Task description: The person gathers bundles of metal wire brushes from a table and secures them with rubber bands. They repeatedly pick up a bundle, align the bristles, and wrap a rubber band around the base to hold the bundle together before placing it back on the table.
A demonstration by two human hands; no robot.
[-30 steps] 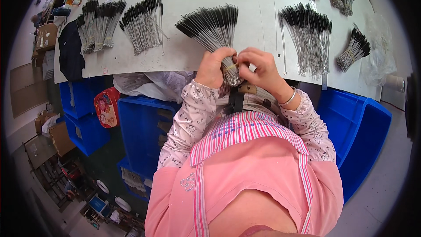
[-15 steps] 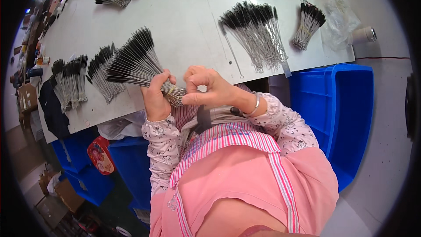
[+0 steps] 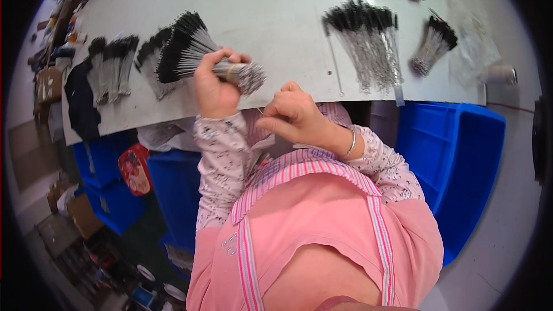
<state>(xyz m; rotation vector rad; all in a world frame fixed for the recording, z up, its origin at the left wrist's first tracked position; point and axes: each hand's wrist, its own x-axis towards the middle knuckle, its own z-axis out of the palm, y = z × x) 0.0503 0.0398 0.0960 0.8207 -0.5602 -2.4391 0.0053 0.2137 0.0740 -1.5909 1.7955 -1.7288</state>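
My left hand (image 3: pixel 218 91) is wrapped round a thick bundle of thin wire brushes (image 3: pixel 250 76). Their black bristle ends fan out to the far left, and the looped wire ends point right, with a yellow rubber band round the stems. Just right of and below those ends, apart from them, is my right hand (image 3: pixel 295 116). Its fingers are curled with thumb and forefinger close together; a thin pale strand seems to show at the tips, too small to name. To the right lies a spread pile of similar brushes (image 3: pixel 366 46), with a single brush (image 3: pixel 334 60) along its left side.
More brush bundles lie at the left (image 3: pixel 115 69), right (image 3: pixel 433 46) and far edge of the white table (image 3: pixel 271 17). A clear plastic bag (image 3: pixel 475 40) and a roll (image 3: pixel 502 75) are at the right. Blue bins (image 3: pixel 423 144) stand below the table's near edge.
My right hand has come away from the bundle's wire ends, down and to the right. My left hand has tilted the bundle, its looped ends now raised. The whole view has shifted.
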